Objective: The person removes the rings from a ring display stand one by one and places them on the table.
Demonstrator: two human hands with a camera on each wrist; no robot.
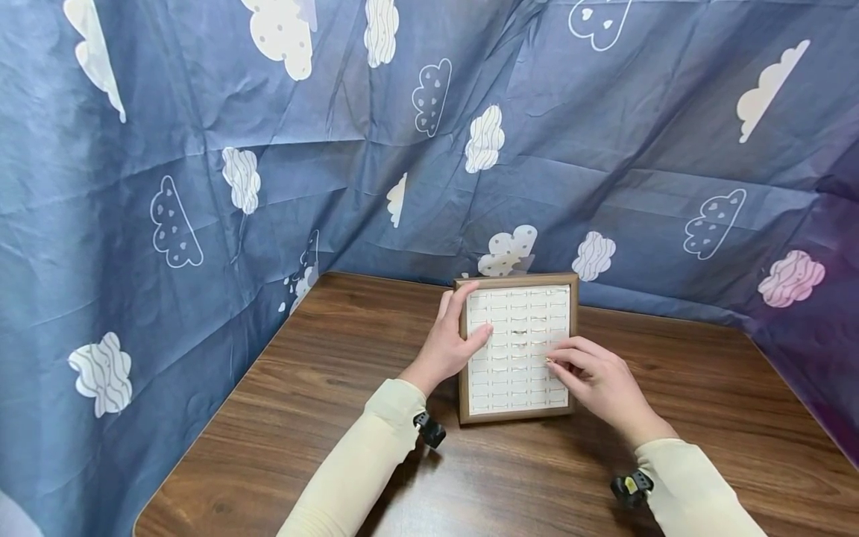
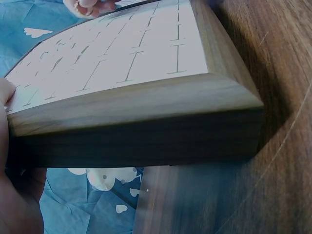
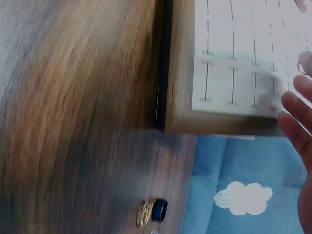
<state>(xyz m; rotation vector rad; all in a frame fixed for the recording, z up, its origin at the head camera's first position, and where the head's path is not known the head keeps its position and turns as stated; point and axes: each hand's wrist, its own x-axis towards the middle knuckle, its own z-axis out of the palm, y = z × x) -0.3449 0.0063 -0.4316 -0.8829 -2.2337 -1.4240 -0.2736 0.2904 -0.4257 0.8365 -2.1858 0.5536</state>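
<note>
A wood-framed ring display board point(image 1: 517, 418) stands tilted up on the table, its white slotted panel facing me. My left hand point(image 1: 445, 344) grips the frame's left side, thumb over the front; the left wrist view shows its fingers point(image 2: 29, 195) reaching behind the frame. Thumb and fingertips of my right hand point(image 1: 604, 380) pinch a small gold-coloured ring point(image 1: 549, 360) at the panel's right column, around mid-height. Whether the ring touches a slot, I cannot tell. Several thin rings, among them a darker ring point(image 1: 520, 333), sit in slots in the middle and right columns.
In the right wrist view, a gold ring-like piece point(image 3: 145, 213) and a dark band point(image 3: 159, 210) lie on the brown wooden table point(image 3: 87, 185). Blue cloud-print cloth point(image 1: 376, 186) hangs behind and beside the table. A black wrist camera point(image 1: 430, 430) sits on each sleeve.
</note>
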